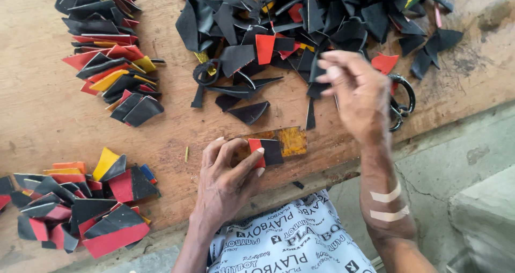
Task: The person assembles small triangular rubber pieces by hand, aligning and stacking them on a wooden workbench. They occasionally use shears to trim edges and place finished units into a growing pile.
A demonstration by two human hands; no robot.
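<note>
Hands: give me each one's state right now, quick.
Left hand: closed, pinching a red-and-black piece flat against the small orange-brown block.
Right hand: fingers curled over the black scrap pile; whether it holds anything cannot be told.

One camera sits on my head and looks steeply down, close over the wooden tabletop [48, 107], with my left hand [228, 174] and right hand [357, 93] near the frame's middle.

Left hand [228, 171]: low and near the body, palm down, fingers curled, thumb and forefinger pinched together. Right hand [357, 93]: raised farther out, back of hand up, fingertips bunched and pointing left. Right forearm bears two pale tape strips.
</note>
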